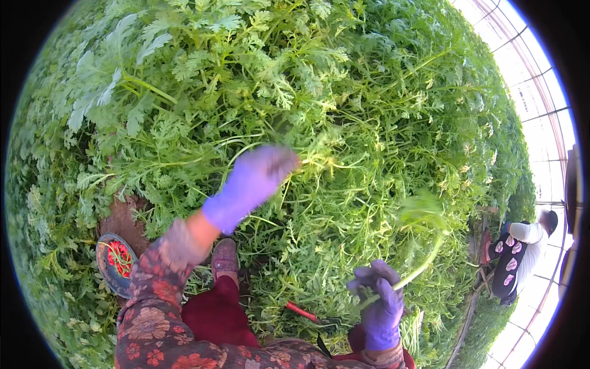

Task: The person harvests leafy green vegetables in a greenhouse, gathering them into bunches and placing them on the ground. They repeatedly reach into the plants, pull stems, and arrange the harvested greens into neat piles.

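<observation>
My left hand (pixel 260 177), in a purple glove with dark fingertips, reaches out over the leafy green plants (pixel 295 97) and is blurred. Its fingertips are by some yellowish stems, and whether they hold anything is unclear. My right hand (pixel 380 300), gloved alike, is nearer my body on the right. It grips a pale green stalk (pixel 421 267) whose leafy top is blurred and points up and away. Between my legs and that hand, a tool with a red-wrapped handle (pixel 302 312) lies on the greens; its dark end is partly covered.
A dark round basin (pixel 102 265) with red ties inside stands on the left by bare brown soil (pixel 124 219). A person (pixel 521 258) in a dark patterned apron is at the far right, beside a narrow path edge (pixel 465 323). A bundle of pale stems (pixel 412 330) lies near my right hand.
</observation>
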Demonstrator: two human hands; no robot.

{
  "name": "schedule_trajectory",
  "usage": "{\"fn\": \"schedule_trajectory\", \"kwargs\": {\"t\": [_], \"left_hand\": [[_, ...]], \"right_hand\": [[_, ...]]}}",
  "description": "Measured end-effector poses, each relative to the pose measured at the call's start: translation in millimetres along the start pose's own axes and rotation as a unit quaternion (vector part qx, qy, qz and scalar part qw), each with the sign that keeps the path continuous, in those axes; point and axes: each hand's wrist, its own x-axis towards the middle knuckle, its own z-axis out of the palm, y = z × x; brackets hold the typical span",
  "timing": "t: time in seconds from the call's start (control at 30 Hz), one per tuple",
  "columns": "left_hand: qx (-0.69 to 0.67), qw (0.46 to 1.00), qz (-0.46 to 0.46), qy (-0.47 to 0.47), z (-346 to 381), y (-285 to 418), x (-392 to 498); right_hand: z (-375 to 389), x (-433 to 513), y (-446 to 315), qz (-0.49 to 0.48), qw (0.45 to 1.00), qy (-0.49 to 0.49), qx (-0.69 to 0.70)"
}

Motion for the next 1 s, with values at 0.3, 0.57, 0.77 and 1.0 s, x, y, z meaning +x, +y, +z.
{"fn": "schedule_trajectory", "kwargs": {"t": [0.3,0.57,0.77,1.0], "left_hand": [[0.213,0.944,-0.167,-0.19,67,-91,52],[0.231,0.965,-0.007,-0.126,56,-79,15],[0.164,0.959,-0.011,-0.231,66,-90,27],[0.229,0.94,-0.061,-0.244,66,-74,29]], "right_hand": [[-13,0,28,0.119,0.992,-0.031,-0.024],[-15,2,22,0.103,0.994,-0.003,-0.036],[-13,-2,16,0.116,0.989,-0.053,-0.071],[-7,-5,8,0.102,0.988,-0.052,-0.104]]}}
